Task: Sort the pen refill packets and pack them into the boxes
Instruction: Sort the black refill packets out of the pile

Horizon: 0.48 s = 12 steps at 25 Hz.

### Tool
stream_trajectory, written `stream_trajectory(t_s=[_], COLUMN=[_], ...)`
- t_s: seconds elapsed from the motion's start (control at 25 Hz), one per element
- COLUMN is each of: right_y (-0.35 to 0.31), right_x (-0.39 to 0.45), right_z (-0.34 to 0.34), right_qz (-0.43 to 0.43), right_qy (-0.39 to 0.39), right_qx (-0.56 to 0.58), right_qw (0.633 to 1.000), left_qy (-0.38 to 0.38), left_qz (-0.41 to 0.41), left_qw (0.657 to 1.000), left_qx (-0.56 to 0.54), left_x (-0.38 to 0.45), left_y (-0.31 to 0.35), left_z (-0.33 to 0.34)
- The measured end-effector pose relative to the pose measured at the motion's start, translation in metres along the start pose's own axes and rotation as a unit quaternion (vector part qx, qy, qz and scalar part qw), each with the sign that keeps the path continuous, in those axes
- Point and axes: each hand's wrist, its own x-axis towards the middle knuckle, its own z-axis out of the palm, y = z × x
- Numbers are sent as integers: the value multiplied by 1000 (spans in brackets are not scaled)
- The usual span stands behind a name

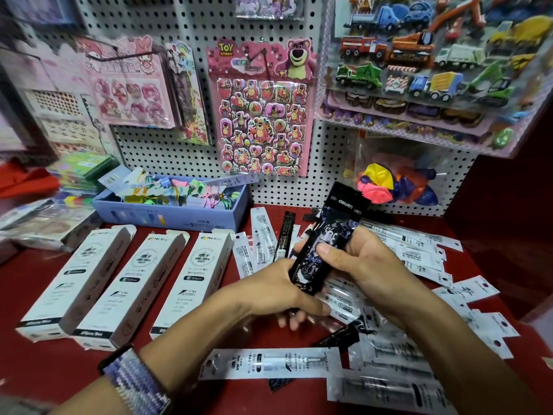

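Black refill packet (321,244) in both hands, header tilted up-right, away.

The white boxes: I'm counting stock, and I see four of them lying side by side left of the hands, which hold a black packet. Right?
Not quite: the head view shows three white boxes, not four. They do lie side by side left of the hands, and the left hand and right hand do hold a black packet.

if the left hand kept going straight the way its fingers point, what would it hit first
Likely the right hand: the left hand points right across the black packets both hold, and they nearly touch. Depth is unclear.
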Motion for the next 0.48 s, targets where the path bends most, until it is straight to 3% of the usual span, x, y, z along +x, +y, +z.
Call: stream_trajectory(t_s=[0.16,0.24,0.28,0.36,0.4,0.48], right_y=[3,-2,-3,-3,-3,-7], right_x=[6,8,8,9,8,7], right_z=[0,-9,-12,-12,-9,-4], right_qz=[16,36,45,59,64,61], right_qy=[135,199,223,253,260,272], right_qx=[78,109,131,163,171,194], right_qw=[988,973,965,952,948,941], left_qy=[82,250,328,324,299,304], left_qz=[31,43,-5,-166,-210,-184], left_qw=[996,964,921,828,817,841], left_qx=[-15,76,211,426,445,407], left_x=[-14,-19,-21,-23,-24,-25], left_y=[5,-11,-22,-43,-50,-51], left_z=[-36,-68,-81,-91,-92,-94])
